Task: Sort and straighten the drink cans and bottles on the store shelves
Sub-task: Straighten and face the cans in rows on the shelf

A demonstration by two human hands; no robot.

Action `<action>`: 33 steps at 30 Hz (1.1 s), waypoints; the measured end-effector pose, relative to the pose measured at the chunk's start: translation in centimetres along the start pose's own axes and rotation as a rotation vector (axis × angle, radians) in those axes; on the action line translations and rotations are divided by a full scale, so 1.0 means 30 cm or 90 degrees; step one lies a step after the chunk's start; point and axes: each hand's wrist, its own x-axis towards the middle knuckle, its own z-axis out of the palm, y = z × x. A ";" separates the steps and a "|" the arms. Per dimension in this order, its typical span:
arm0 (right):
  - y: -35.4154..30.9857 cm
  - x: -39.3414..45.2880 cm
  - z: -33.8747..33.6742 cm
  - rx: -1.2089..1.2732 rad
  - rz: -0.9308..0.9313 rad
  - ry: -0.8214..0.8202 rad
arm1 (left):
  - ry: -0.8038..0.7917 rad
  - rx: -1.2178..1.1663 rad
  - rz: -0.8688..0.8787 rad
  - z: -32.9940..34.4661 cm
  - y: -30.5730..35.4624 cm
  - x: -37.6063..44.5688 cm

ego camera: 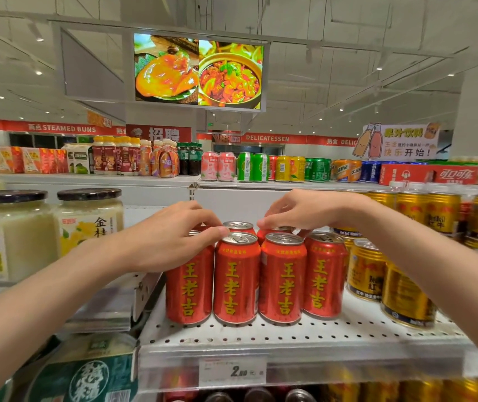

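Four red herbal-tea cans (258, 278) stand upright in a front row on a white perforated shelf (290, 335), long axes vertical, yellow characters facing outward, more red cans behind them. The left hand (174, 242) curls over the top of the leftmost can; the right hand (298, 211) pinches the rim of a back-row can (275, 232). Gold energy-drink cans (388, 274) stand just beside on the right, pale jars (87, 221) on the left.

Bright ceiling spotlights, fisheye edges, perhaps slight blur
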 end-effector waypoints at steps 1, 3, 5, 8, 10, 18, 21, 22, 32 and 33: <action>-0.003 -0.017 -0.007 0.012 -0.006 -0.001 | 0.006 -0.001 0.003 0.002 0.002 -0.001; -0.001 -0.058 -0.026 0.033 -0.024 0.022 | 0.023 -0.004 0.015 0.006 0.015 -0.003; 0.011 -0.111 -0.045 0.039 -0.031 0.049 | 0.038 -0.010 0.034 0.012 0.036 -0.004; 0.039 -0.206 -0.053 0.031 -0.039 0.050 | 0.037 0.010 0.061 0.029 0.066 -0.004; 0.064 -0.263 -0.037 0.012 -0.036 0.028 | 0.033 0.048 0.080 0.047 0.075 -0.002; 0.147 -0.317 0.084 0.020 -0.008 0.095 | 0.060 0.109 0.111 0.074 0.065 0.001; 0.152 -0.315 0.106 0.019 -0.016 0.134 | 0.064 0.112 0.107 0.077 0.070 -0.008; 0.153 -0.315 0.113 0.024 -0.017 0.144 | 0.065 0.115 0.103 0.077 0.072 -0.010; 0.134 -0.421 0.184 0.129 0.008 0.224 | 0.147 0.081 0.107 0.088 0.064 -0.072; 0.128 -0.445 0.199 0.150 0.012 0.244 | 0.170 0.054 0.110 0.090 0.061 -0.092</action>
